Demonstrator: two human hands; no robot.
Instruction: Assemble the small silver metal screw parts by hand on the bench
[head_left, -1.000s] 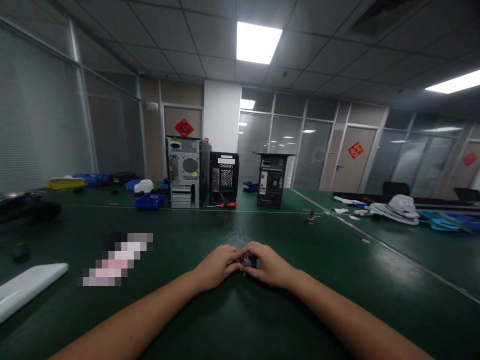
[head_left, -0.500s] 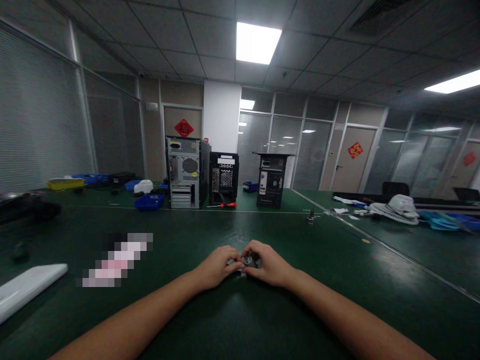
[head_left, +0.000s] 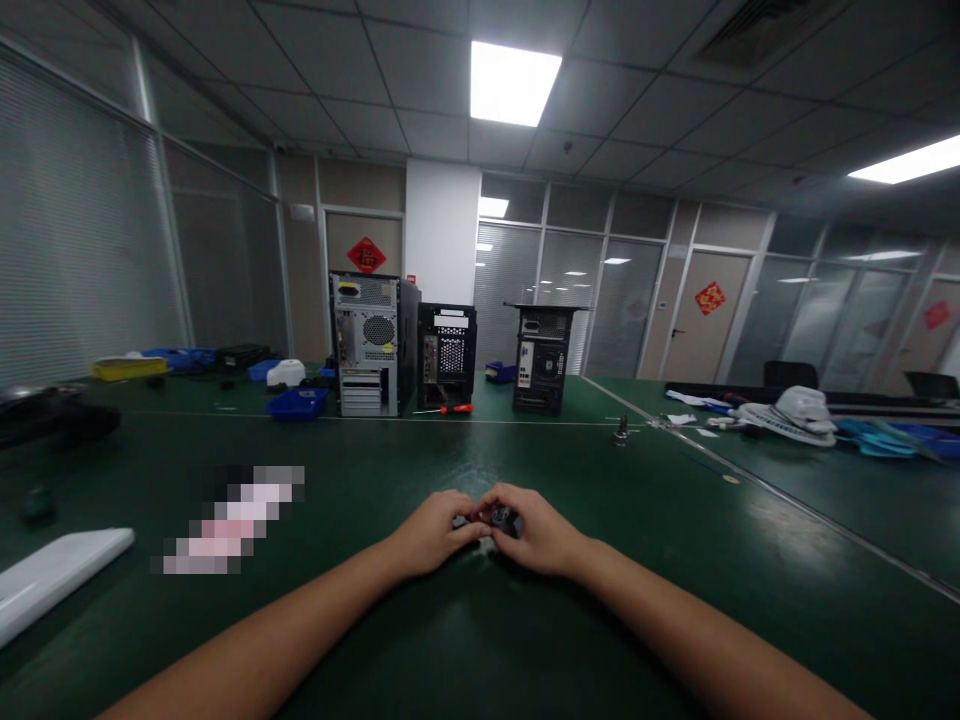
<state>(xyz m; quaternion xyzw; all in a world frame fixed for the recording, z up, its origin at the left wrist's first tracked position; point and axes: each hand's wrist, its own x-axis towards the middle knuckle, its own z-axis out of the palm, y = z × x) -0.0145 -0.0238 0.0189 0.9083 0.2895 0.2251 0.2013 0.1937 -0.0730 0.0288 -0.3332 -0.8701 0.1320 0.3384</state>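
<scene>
Both of my hands meet at the middle of a green table (head_left: 480,640), fingers curled round a small dark grey part (head_left: 498,520). My left hand (head_left: 435,532) pinches it from the left. My right hand (head_left: 536,532) wraps it from the right and covers most of it. I cannot make out what the part is.
Three computer cases (head_left: 373,345) (head_left: 448,356) (head_left: 543,360) stand at the far side, a red-handled screwdriver (head_left: 450,409) beside them. Blue trays (head_left: 298,403) and a yellow tray (head_left: 129,368) lie far left. A white flat object (head_left: 52,572) lies near left; clutter with a white cap (head_left: 802,412) lies right.
My hands stay together in nearly the same spot; the fingers shifted slightly round the small part.
</scene>
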